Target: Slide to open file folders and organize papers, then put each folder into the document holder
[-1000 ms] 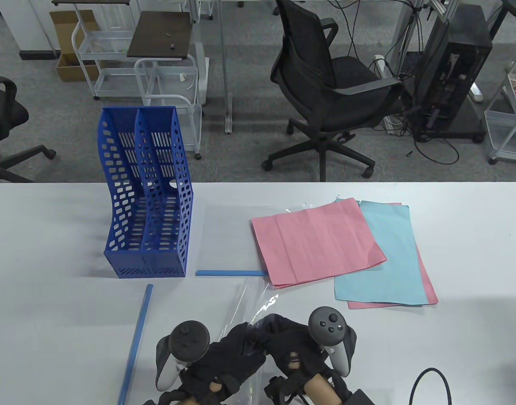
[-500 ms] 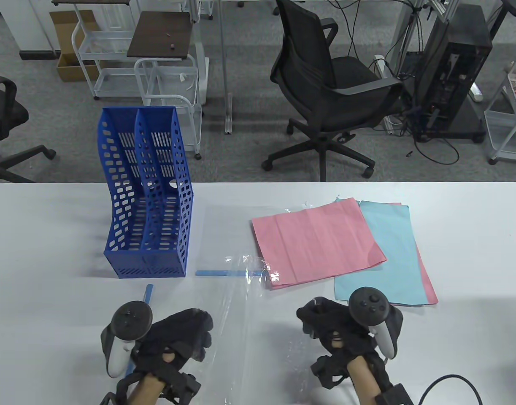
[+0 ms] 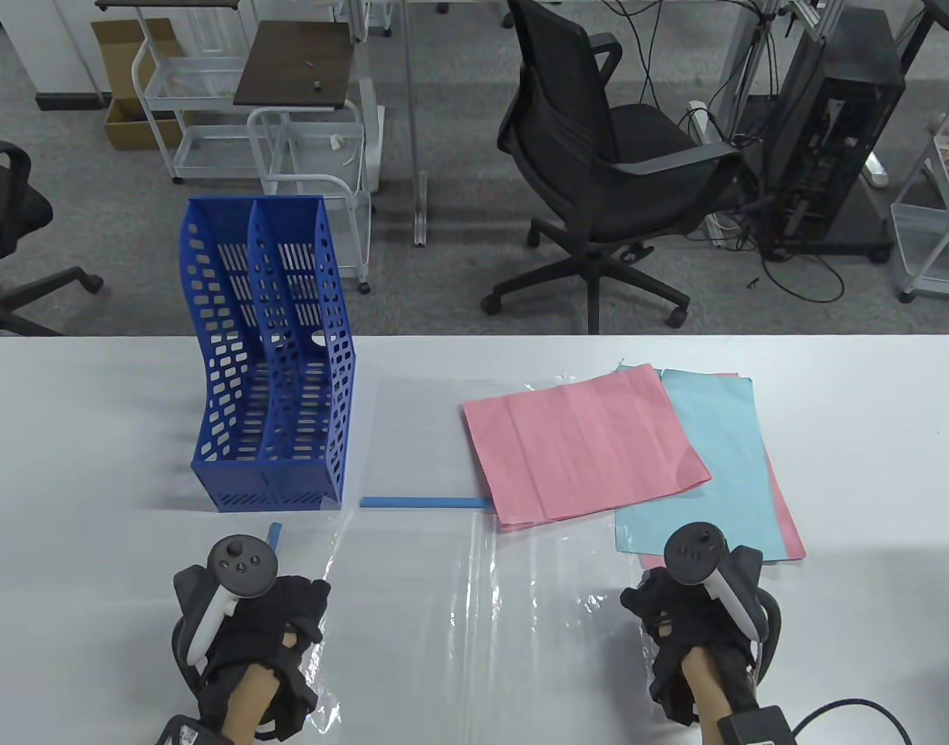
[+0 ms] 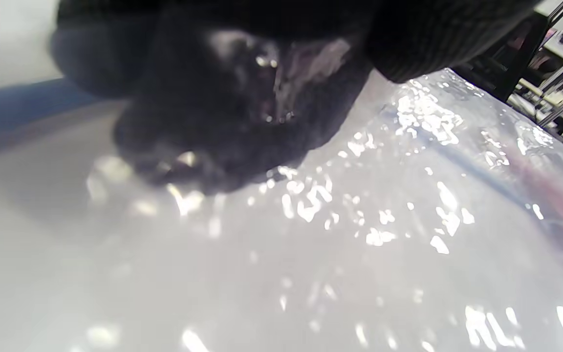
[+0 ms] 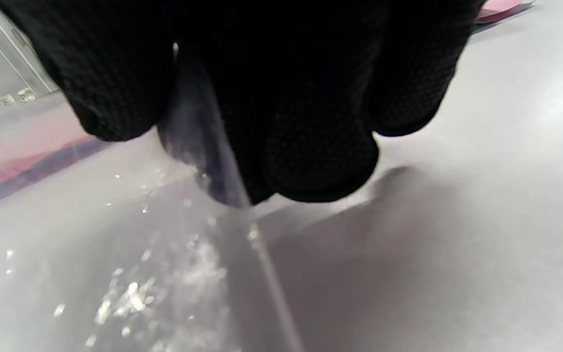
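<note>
The left hand (image 3: 268, 621) and right hand (image 3: 680, 613) each pinch an edge of the clear, shiny plastic folder sheet (image 3: 474, 605), spread flat on the near table. It looks thin, floppy and slippery, so hold the edges. Farther back lie pink and blue papers (image 3: 590, 442), then the blue plastic document holder (image 3: 272, 403).

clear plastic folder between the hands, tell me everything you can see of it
The clear plastic folder is a thin, glossy, see-through sheet with a crease down its middle, spread open and flat on the white table near the front edge. It glints and crinkles near both sides. The left hand holds its left edge and the right hand pinches its right edge. Its far side lies close to the pink paper sheets and a blue slide bar.
</note>
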`<control>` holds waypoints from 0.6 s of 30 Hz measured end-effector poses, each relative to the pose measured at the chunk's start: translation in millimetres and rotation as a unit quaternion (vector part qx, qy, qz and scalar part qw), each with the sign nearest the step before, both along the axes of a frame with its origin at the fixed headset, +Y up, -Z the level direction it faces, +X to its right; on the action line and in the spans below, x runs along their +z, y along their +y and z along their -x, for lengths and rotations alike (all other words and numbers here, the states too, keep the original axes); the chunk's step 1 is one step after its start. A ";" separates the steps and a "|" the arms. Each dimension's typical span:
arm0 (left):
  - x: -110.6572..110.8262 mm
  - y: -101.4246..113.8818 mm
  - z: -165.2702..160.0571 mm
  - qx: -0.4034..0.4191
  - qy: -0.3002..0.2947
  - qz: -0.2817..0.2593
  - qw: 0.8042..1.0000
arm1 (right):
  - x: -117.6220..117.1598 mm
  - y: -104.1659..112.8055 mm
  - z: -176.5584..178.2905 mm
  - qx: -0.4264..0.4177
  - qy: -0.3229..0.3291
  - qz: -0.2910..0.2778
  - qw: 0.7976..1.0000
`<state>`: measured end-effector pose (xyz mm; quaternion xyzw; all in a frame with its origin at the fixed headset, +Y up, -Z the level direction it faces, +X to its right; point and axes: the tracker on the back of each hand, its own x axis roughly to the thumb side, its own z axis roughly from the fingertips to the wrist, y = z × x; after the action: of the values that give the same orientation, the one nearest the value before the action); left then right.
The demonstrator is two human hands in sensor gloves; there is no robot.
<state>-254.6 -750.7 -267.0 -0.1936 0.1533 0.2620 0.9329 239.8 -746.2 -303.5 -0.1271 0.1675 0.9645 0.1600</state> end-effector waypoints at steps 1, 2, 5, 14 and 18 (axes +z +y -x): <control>-0.3 -0.8 -0.5 -0.006 0.000 0.004 1.000 | -0.1 -0.8 1.0 0.005 0.002 0.001 1.000; -0.6 -1.6 -1.4 -0.014 -0.001 0.008 1.000 | -0.4 -2.5 3.2 0.011 0.002 0.002 1.000; -1.2 -2.7 -3.4 -0.029 -0.004 0.016 0.999 | -0.8 -5.8 8.2 0.033 0.009 0.010 0.999; -3.3 -6.7 -11.4 -0.073 -0.014 0.037 0.997 | -0.9 -5.1 23.7 0.113 0.020 -0.007 0.993; -3.3 -7.2 -15.2 -0.086 -0.018 0.035 0.995 | -1.0 -5.6 27.9 0.132 0.019 -0.016 0.991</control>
<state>-239.4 -757.9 -270.4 -0.2168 0.1621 0.1715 0.9473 212.0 -751.8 -304.5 -0.1269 0.1368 0.9820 0.0300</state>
